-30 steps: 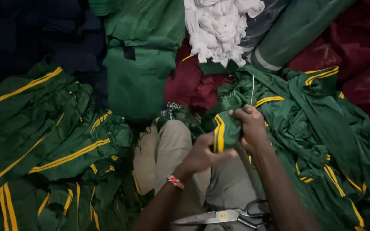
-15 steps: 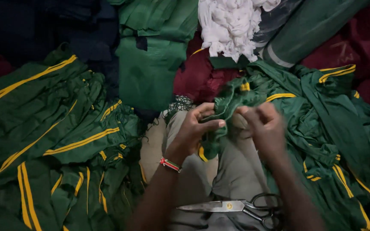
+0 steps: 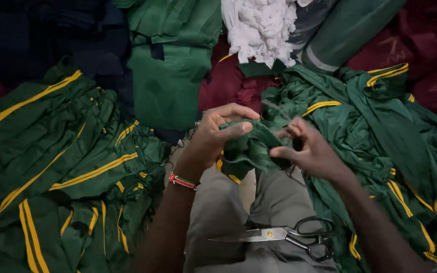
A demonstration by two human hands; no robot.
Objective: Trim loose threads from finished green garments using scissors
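Thread-trimming of the green garment (image 3: 249,149) is judged underway, fabric being pinched by left hand (image 3: 218,134) and right hand (image 3: 307,149); scissors (image 3: 279,235), at 6 o'clock, are required next.

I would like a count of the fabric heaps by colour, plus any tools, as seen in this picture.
Green heaps with yellow stripes: 2, the left pile and the right pile, a fold of which both hands hold
Plain green fabric: 1
Maroon fabric: 1
White fabric: 1
Scissors: 1
Total: 6
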